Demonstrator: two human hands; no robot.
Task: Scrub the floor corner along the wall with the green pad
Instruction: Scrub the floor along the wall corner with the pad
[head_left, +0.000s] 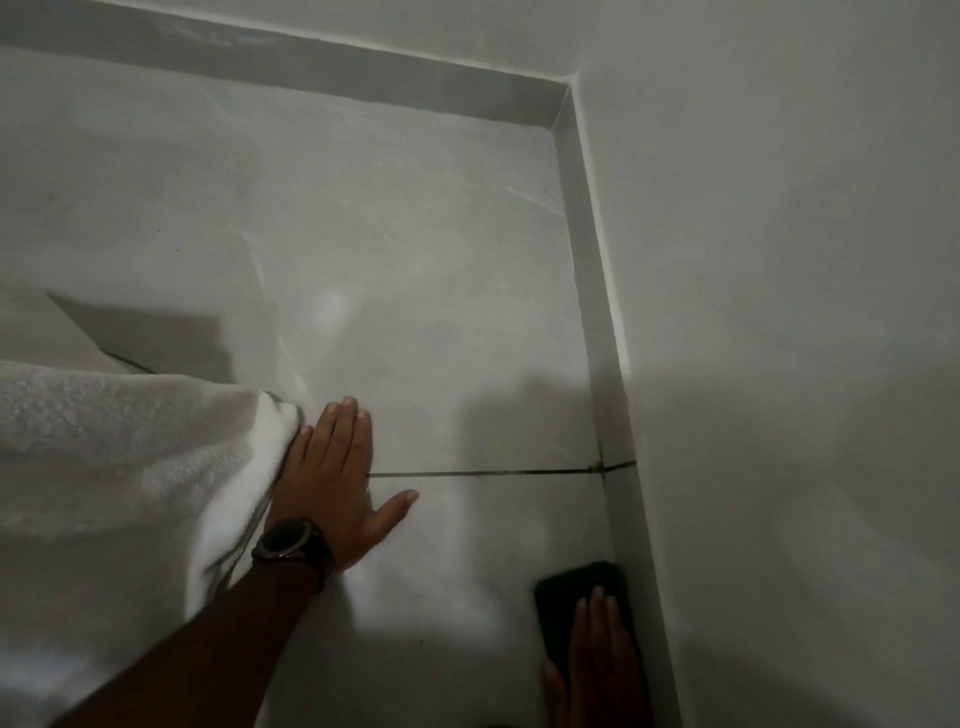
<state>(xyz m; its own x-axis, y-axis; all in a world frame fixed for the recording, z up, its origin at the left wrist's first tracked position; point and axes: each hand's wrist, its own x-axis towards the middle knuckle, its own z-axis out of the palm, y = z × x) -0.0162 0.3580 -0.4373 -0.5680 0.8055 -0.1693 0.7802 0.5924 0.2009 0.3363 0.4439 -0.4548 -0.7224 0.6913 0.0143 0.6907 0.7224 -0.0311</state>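
The pad looks almost black in the dim light and lies flat on the pale floor tile at the lower right, its right edge against the skirting of the right wall. My right hand presses on the pad's near half with flat fingers. My left hand, with a dark watch at the wrist, rests palm down on the floor, fingers spread, over the left end of a dark grout line. The floor corner where the two skirtings meet lies far ahead.
A white towel-like cloth covers the lower left, touching my left hand's outer edge. A grey skirting runs along the far wall. The white right wall stands close beside the pad.
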